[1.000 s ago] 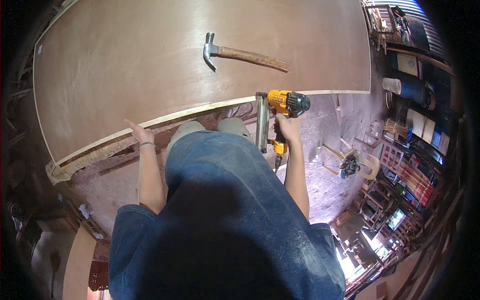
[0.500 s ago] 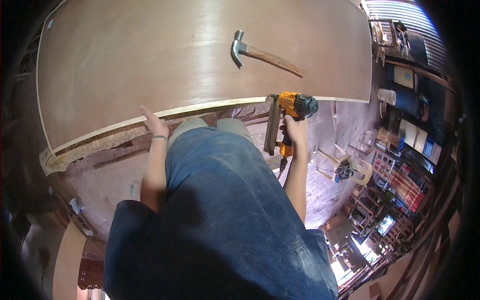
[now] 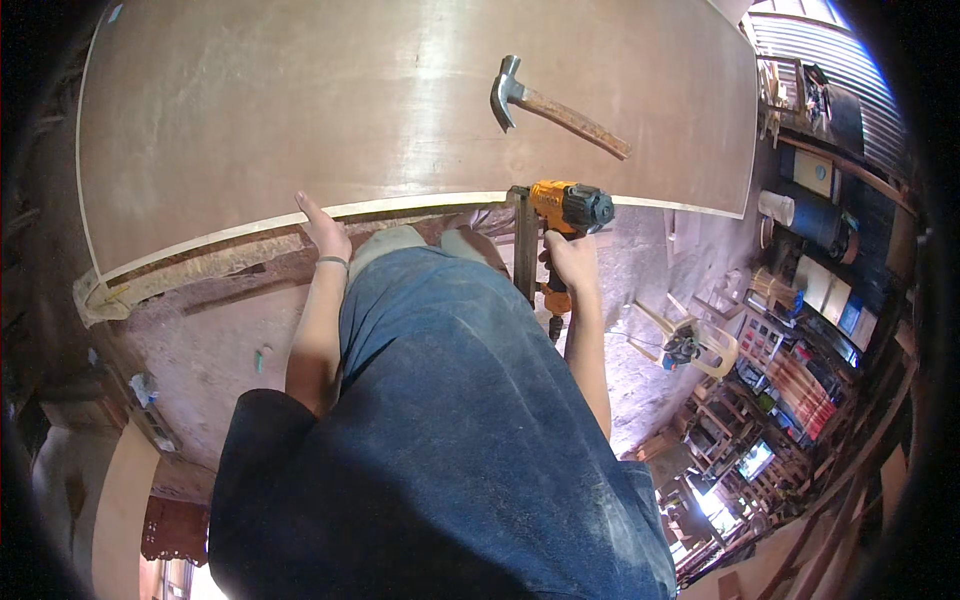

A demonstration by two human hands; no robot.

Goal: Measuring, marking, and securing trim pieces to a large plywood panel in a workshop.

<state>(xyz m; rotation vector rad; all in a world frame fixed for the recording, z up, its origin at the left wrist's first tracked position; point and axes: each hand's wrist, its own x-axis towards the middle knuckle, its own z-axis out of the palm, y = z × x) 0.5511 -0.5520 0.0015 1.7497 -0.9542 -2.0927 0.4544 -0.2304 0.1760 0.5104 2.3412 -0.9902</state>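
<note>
A wide brown wooden panel point(image 3: 280, 110) with a pale strip along its edges lies in front of me. My right hand point(image 3: 573, 262) is wrapped round the handle of an orange and black nail gun point(image 3: 556, 205). Its nose meets the panel's near edge, and its long magazine hangs down below. At that same edge, further left, my left hand point(image 3: 328, 237) rests with one digit stretched over the panel top; its other fingers are mostly hidden. A claw hammer point(image 3: 565, 118) with a wooden handle lies on the panel, beyond the nail gun.
Under the panel's near left edge runs a rough wooden support point(image 3: 200, 262). A pale plastic chair point(image 3: 715, 350) with a dark tool on it stands to the right. Shelves and stacked wood point(image 3: 740, 435) fill the far right. A leaning board point(image 3: 122, 520) is at lower left.
The nail gun in my right hand has moved left along the panel edge. My left hand has shifted slightly right. The view has turned a little, so the hammer appears further right.
</note>
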